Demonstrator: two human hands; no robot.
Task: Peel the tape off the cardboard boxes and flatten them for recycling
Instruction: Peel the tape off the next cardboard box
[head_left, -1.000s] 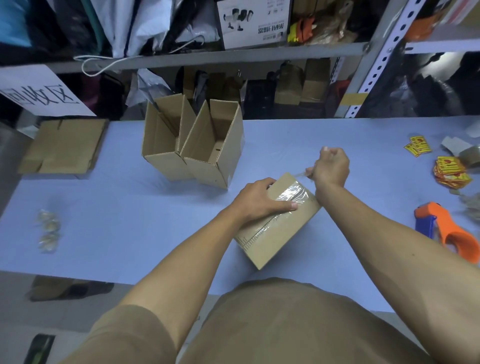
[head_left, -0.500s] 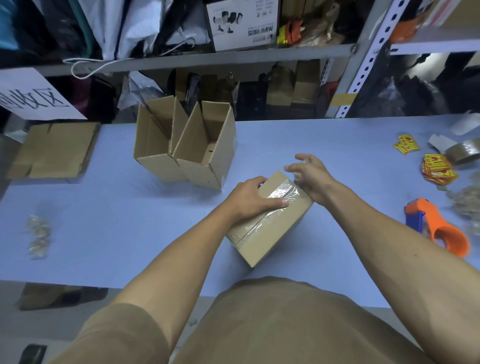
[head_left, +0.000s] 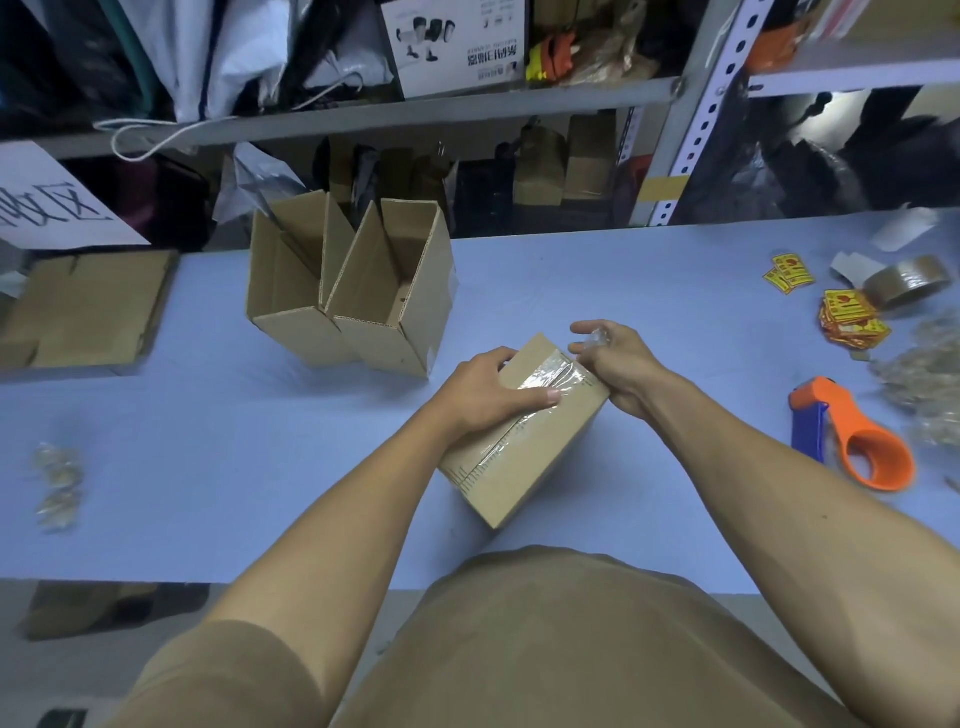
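Blue table (head_left: 597, 270), cluttered metal shelving (head_left: 395, 111)

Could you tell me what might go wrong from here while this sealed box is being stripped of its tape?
1. The right hand pinches only a small crumpled bit of clear tape; the glossy clear tape strip left on the small sealed cardboard box may tear short.
2. The left hand lies over part of that strip, so peeling could stall there.
3. The box sits tilted on the blue table and might twist under a hard pull.
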